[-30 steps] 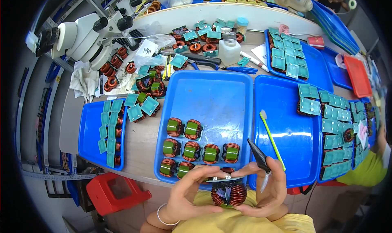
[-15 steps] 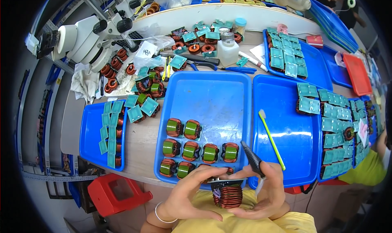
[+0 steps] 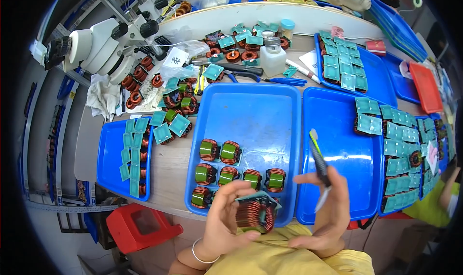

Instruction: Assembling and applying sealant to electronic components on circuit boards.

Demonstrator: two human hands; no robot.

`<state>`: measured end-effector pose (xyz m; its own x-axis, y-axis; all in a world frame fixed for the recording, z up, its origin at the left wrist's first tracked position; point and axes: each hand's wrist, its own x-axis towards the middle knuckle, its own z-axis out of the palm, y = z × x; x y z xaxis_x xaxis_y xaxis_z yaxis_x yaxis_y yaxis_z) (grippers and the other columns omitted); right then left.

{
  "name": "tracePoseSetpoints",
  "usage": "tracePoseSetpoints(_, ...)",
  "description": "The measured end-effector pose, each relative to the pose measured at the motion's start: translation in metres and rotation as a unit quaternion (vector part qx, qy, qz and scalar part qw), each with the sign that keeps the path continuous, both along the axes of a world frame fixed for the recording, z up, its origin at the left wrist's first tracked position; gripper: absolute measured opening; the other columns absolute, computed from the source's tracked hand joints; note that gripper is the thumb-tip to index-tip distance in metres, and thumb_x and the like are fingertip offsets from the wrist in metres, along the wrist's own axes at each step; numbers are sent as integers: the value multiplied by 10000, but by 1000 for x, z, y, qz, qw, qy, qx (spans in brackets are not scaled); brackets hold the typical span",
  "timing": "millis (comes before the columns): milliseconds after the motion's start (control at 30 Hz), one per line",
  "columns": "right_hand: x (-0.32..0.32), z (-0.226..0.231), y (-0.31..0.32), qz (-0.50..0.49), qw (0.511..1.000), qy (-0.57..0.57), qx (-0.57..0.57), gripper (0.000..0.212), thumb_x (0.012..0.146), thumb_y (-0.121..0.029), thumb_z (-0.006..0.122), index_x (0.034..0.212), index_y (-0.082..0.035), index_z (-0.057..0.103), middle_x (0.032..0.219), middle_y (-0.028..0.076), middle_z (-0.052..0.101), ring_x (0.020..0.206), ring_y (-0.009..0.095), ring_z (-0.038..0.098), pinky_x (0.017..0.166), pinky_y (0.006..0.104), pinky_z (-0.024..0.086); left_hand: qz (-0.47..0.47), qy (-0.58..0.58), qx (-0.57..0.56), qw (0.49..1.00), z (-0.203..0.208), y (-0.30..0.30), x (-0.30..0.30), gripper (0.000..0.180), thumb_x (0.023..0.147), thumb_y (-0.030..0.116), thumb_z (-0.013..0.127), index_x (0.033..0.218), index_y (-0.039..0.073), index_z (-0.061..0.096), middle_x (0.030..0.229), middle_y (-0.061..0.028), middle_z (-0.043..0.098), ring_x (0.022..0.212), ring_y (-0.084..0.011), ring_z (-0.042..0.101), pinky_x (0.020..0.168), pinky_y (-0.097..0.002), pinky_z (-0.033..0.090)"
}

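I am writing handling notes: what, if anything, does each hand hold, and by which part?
The left hand holds a copper coil, with green board, by its left side. The right hand holds a black tool near its middle.

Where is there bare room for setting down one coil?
Free: the middle tray beyond its coils; the right tray between the right hand and its green boards; the desk between the middle tray and left tray. Crowded: around the bottle.

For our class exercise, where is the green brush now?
In the head view, the green brush lies right of centre in a blue tray, partly behind the black tool in the right hand.
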<state>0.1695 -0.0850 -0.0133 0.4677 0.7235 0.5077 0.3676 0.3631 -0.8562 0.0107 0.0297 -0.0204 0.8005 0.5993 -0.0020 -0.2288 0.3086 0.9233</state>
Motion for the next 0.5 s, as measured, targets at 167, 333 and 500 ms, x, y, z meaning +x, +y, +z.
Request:
tracePoseSetpoints(167, 0, -9, -6, -3, 999, 39, -24, 1022, 531, -220, 862, 1329, 51, 283, 1143, 203, 488, 1040, 282, 520, 888, 372, 396, -19, 25, -10, 999, 0, 6, 0, 760, 614, -41, 749, 1262, -60, 352, 1250, -125, 394, 1205, -222, 380, 1008, -350, 335)
tracePoseSetpoints(333, -9, -10, -4, 40, 996, 15, -73, 963, 566, -207, 850, 1314, 65, 308, 1140, 197, 503, 1044, 284, 508, 882, 373, 407, -30, -47, 16, 998, 2, 4, -1, 713, 614, -46, 759, 1229, -56, 397, 1242, -134, 419, 1186, -245, 425, 1017, -362, 326)
tracePoseSetpoints(500, -14, -11, 1, 51, 997, 14, -60, 930, 580, -187, 846, 1301, 76, 320, 1144, 208, 506, 1030, 283, 522, 853, 362, 430, -33, -52, 85, 994, -5, 7, 0, 705, 605, -27, 775, 1213, -30, 417, 1204, -150, 469, 1158, -268, 463, 1013, -386, 323)
